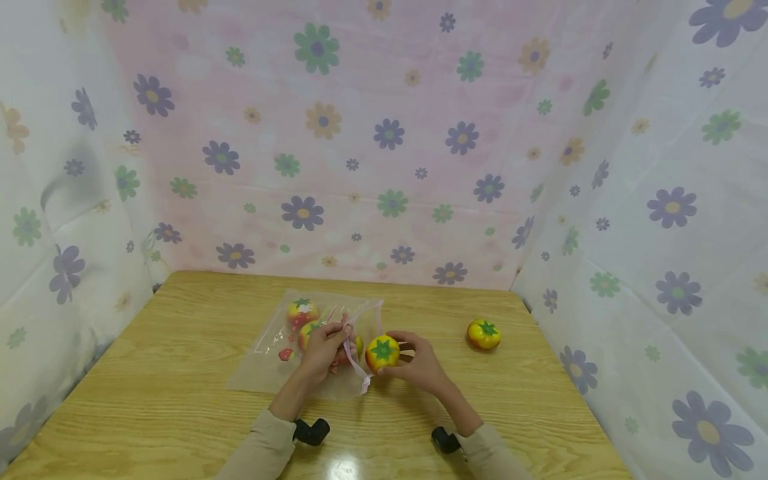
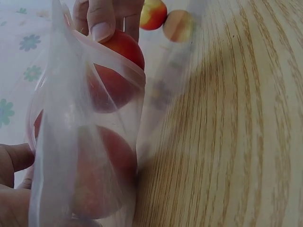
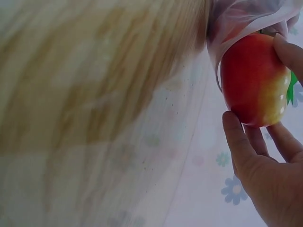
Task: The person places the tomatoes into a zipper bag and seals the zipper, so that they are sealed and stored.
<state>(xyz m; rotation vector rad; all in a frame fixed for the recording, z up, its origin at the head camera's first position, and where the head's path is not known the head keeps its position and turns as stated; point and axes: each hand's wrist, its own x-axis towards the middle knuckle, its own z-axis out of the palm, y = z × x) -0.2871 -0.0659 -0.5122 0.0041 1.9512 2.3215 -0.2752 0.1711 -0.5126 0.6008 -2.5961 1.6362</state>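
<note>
A translucent drawstring bag with a pink-edged mouth lies on the table, several red-and-yellow toy tomatoes inside it. My left hand pinches the rim of the bag, and the mouth gapes toward the right. In my right hand is another toy tomato with a green star-shaped leaf top, gripped between thumb and fingers right at the mouth. The right wrist view shows this tomato partly overlapping the bag's edge. Through the film in the left wrist view, a tomato shows inside.
One more toy tomato sits on the wooden table at the right. Flower-patterned cloth encloses the table at the back and both sides. Black wrist mounts stick out from the sleeves.
</note>
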